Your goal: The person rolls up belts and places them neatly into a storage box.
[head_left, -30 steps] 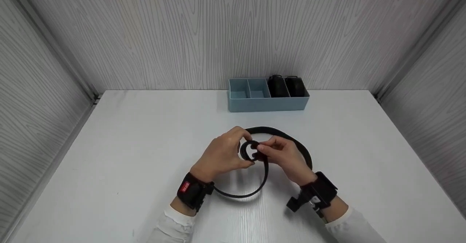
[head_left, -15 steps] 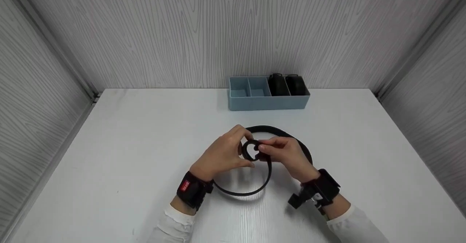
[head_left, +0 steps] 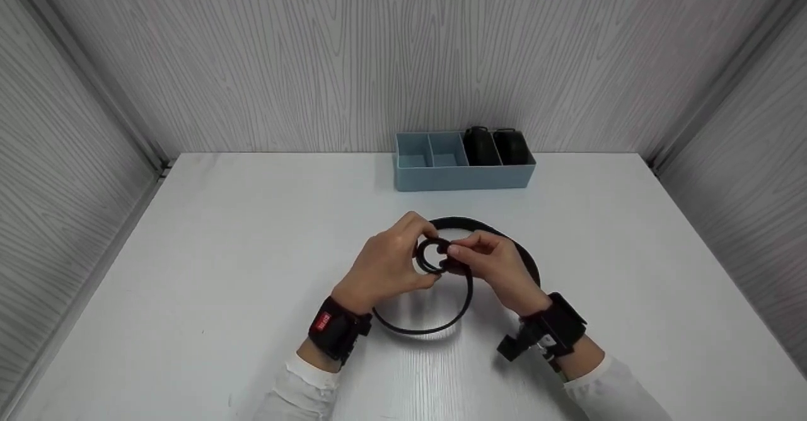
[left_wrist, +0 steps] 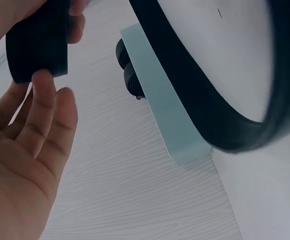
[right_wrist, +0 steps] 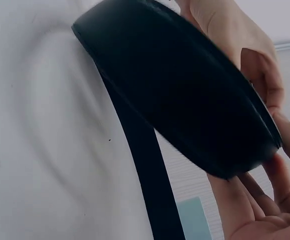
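Observation:
Both hands work on a long black belt (head_left: pixel 470 295), partly wound into a small coil in front of me. My left hand (head_left: pixel 384 266) holds that coil from the left, thumb below and fingers above. At the coil's right side, my right hand (head_left: pixel 498 273) pinches the belt between thumb and fingertips. The unrolled length loops down under the hands and sweeps round behind them on the right. In the left wrist view the coil (left_wrist: pixel 37 42) shows its broad flat side, fingertips against its edge. A wide stretch of belt (right_wrist: pixel 174 85) fills much of the right wrist view.
A blue divided box (head_left: pixel 463 179) stands on the white table (head_left: pixel 220 251) near the back wall. Two rolled black belts (head_left: pixel 481 148) sit upright in its right-hand compartments. Wood-grain panels (head_left: pixel 315 62) enclose the back and both sides. A black camera strap circles each wrist.
The coil has risen slightly and tilted, so its rings show more separately. The lower belt loop has drawn up and shifted a little right. Both hands keep their hold.

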The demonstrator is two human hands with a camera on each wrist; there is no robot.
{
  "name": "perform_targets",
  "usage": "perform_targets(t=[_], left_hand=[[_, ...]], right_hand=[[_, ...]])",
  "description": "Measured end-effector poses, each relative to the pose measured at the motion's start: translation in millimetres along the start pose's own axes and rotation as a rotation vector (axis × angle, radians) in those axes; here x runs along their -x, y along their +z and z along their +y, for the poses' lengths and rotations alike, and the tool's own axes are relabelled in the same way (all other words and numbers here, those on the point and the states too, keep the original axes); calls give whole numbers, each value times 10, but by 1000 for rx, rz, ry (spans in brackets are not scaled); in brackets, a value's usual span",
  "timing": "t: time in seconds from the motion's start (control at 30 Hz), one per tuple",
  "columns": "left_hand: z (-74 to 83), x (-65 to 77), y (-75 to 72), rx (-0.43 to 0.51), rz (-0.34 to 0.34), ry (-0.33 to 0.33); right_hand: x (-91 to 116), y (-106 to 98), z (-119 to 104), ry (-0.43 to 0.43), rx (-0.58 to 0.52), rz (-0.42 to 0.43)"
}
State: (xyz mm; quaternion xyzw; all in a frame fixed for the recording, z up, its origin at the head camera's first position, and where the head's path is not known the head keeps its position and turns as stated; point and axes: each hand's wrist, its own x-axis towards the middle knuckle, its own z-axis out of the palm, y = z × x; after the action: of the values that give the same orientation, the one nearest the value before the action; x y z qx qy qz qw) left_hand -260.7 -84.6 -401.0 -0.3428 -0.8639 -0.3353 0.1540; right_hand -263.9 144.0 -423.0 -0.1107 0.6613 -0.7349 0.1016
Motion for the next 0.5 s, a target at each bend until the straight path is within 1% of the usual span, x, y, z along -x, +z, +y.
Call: perform_targets(t=[0.1,0.17,0.37,0.5], left_hand=[[-6,-12,21,-11,42,2],[-2,-20,35,-14,49,1],[32,-14,56,-18,21,-25],[66,-14,59,12,-23,-38]], right_hand=[[14,18,-1,-7,-15,17],[24,26,-2,-7,-15,21],[26,29,-7,4,12,19],[16,-7,-13,14,22,18]])
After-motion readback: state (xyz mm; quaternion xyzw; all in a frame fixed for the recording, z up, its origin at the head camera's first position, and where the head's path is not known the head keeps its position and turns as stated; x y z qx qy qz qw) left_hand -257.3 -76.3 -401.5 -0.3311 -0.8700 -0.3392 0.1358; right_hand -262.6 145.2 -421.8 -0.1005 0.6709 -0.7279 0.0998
